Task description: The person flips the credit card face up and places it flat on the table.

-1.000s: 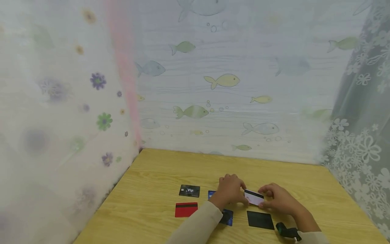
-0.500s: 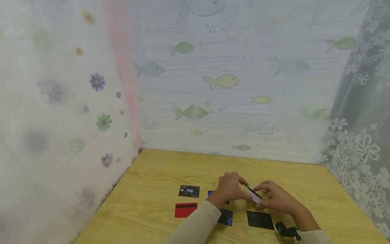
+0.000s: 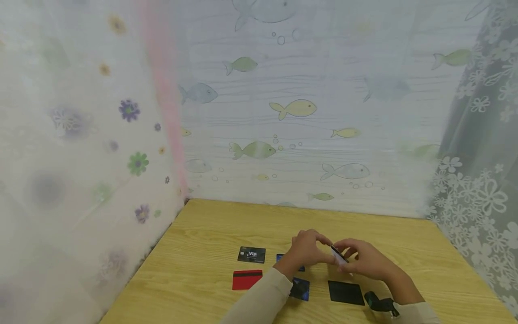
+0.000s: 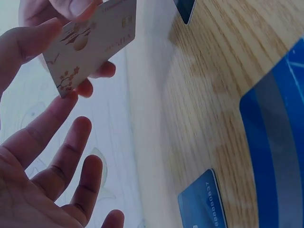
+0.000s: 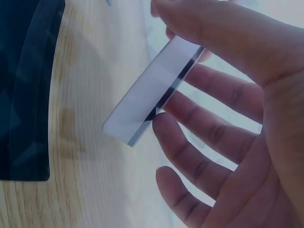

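A white card point(image 4: 90, 42) with a gold emblem, a flower print and a chip is held tilted above the table between both hands. Its reverse, with a dark stripe, faces the right wrist view. The left hand point(image 3: 308, 247) pinches one end of it by opposite edges between thumb and index finger. From the other side, the right hand point(image 3: 366, 258) grips it with the thumb on one edge and fingertips behind. A black card point(image 3: 346, 292) lies just below the hands, nearest the right one. Partly covered by the left arm are two blue cards, one lower point(image 3: 300, 289), one upper point(image 3: 280, 258).
On the wood-grain table point(image 3: 210, 234), a black "Vip" card point(image 3: 252, 254) and a red card point(image 3: 247, 279) with a dark stripe lie to the left. A black strap with a small device point(image 3: 380, 302) sits at the right wrist. Fish-patterned curtain point(image 3: 299, 135) hangs behind.
The white card has turned from lying nearly face-up to a steep tilt, showing narrower in the head view. Both hands have drawn closer together around it. The other cards stay put.
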